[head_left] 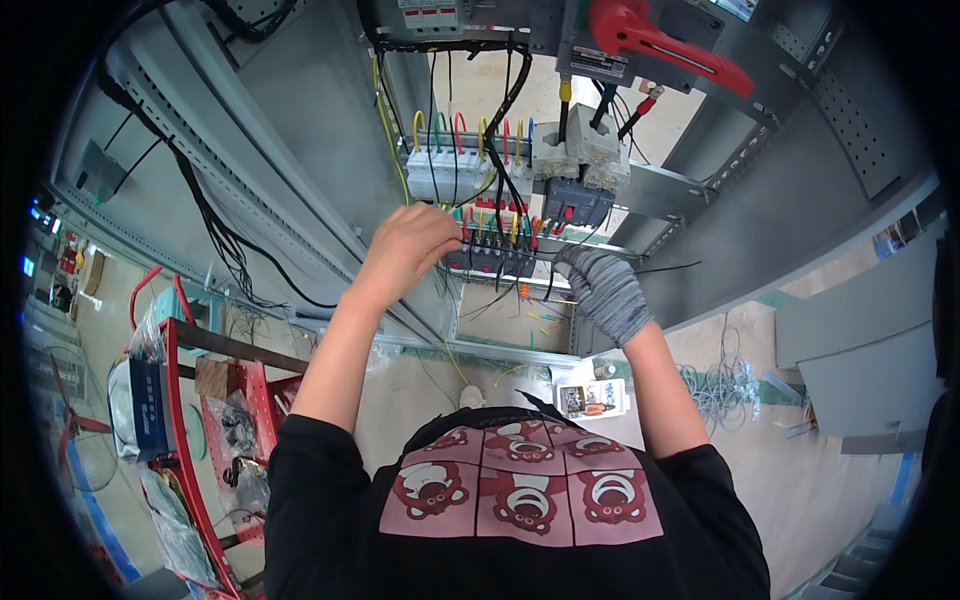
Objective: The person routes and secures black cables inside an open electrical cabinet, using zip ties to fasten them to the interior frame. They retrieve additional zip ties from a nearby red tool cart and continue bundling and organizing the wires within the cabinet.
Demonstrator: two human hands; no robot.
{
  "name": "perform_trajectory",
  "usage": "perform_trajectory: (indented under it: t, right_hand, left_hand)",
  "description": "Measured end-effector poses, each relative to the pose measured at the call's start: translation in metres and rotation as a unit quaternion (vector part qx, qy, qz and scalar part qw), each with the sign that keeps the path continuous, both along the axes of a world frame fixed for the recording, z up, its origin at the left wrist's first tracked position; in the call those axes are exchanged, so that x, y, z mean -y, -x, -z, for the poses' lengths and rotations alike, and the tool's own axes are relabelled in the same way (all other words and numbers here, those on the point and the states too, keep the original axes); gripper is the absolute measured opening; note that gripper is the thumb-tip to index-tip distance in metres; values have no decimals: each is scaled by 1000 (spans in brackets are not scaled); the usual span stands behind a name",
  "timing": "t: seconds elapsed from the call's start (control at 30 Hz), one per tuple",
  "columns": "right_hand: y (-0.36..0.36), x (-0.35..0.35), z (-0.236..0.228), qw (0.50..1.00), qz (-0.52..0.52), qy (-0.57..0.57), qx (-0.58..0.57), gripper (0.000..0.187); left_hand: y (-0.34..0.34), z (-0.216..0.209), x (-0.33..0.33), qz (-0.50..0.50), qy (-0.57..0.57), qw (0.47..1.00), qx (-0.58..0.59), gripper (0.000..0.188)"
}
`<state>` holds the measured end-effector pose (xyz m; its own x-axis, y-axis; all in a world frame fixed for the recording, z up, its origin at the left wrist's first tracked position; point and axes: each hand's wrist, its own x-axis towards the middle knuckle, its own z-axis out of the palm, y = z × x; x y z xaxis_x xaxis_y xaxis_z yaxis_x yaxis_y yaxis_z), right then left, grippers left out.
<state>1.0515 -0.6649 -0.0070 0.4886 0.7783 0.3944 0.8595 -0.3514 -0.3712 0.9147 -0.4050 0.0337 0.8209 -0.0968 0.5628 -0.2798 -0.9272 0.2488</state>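
Note:
My bare left hand point(408, 250) is closed in a pinch at the left of a row of dark circuit breakers point(490, 262) inside a grey metal cabinet. My right hand point(605, 288), in a grey knit glove, is closed at the right end of that row. A thin black wire point(672, 267) sticks out past the glove and seems to run across the breakers to my left fingertips. Coloured wires point(500, 228) enter the breakers from above. Both hands partly hide what their fingers grip.
White breakers point(440, 172) and a larger dark breaker point(578, 203) sit above. A red rotary handle point(665, 45) juts out at top right. Black cables point(205, 200) hang along the left wall. A red cart point(180, 400) stands at left; a white tray point(618, 398) lies on the floor.

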Motion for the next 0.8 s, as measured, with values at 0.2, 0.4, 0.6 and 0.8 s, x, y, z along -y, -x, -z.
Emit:
perform_trajectory:
  t: [0.2,0.4,0.6,0.8]
  right_hand:
    - [-3,15,-7,999,35,-14,-28,19]
    - [6,29,-17,993,104,18,-52,16]
    - [13,9,-34,995,66,15,-78,21]
    - [13,-31,-36,997,-41,49,-34,22]
  left_hand:
    - [-12,16,-28,42,147,988,-35,9]
    - [-14,34,-39,63,229,971,-38,7]
    - [-7,34,-38,106,295,947,-73,6]
    - [4,25,-48,2,152,988,-34,11]
